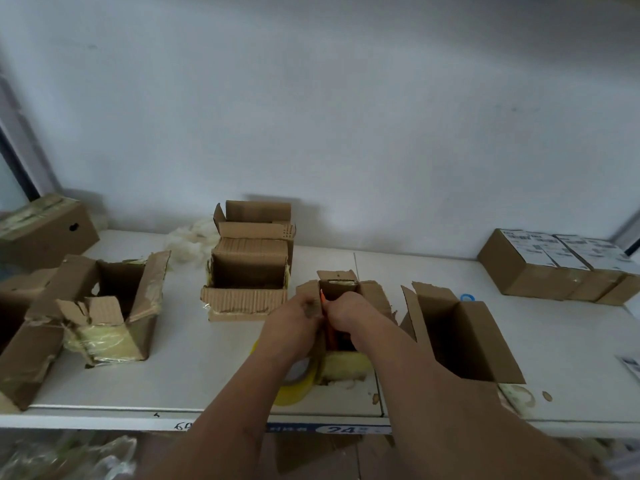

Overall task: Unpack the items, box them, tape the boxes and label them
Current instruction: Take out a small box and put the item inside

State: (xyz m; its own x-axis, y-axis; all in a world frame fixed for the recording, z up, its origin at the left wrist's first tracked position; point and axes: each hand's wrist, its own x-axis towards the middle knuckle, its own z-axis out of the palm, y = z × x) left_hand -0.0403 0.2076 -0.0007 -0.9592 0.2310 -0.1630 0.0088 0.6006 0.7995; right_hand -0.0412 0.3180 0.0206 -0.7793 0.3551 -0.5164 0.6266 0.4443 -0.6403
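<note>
both hands (322, 315) grip orange cutter (322, 299), upright, tip up, over small box (341, 289).

both forearms reaching forward, left hand (297, 315) and right hand (347, 315) curled, side by side

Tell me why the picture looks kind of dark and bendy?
In the head view, the light is dim and greyish, so the white wall looks dull; soft shadows fall behind the open boxes; the wide lens curves the table edge; the labelled boxes are too soft to read, and the corners darken and smear.
</note>
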